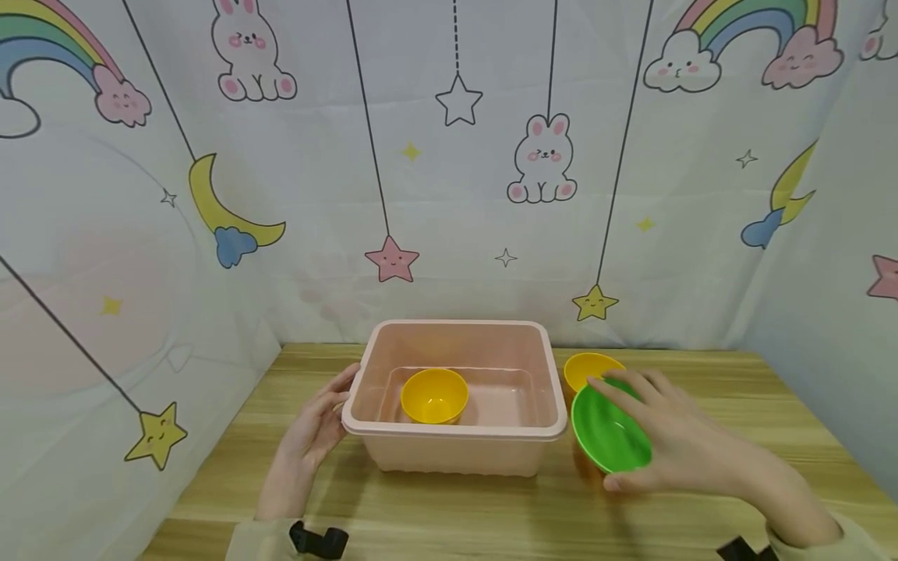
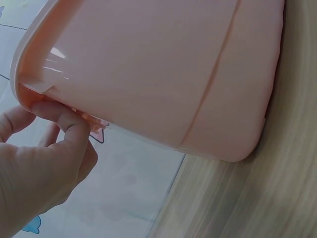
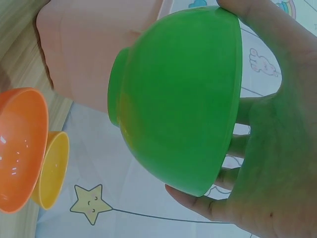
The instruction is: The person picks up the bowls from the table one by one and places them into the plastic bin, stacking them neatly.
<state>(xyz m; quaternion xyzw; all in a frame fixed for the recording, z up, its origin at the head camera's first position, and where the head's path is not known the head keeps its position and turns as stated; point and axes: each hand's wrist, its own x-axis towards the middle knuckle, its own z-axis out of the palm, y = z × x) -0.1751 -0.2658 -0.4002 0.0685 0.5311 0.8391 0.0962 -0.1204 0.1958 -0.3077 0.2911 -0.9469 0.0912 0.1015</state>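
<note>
Our right hand (image 1: 691, 448) grips the tilted green plastic bowl (image 1: 609, 433) by its rim; it could slip, while our left hand (image 1: 319, 427) pinches the pink plastic tub (image 1: 456, 448) rim

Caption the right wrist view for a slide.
Right hand grips a green bowl beside the pink tub; orange and yellow bowls nearby.

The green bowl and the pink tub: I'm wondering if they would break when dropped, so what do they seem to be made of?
Green bowl: looks like smooth, matte-to-satin plastic, with even colour, a thin rim and a moulded foot ring. Pink tub: probably glossy, slightly translucent plastic, since light shows through its walls, its lip is rolled, and the left wrist view shows soft highlights.
</note>
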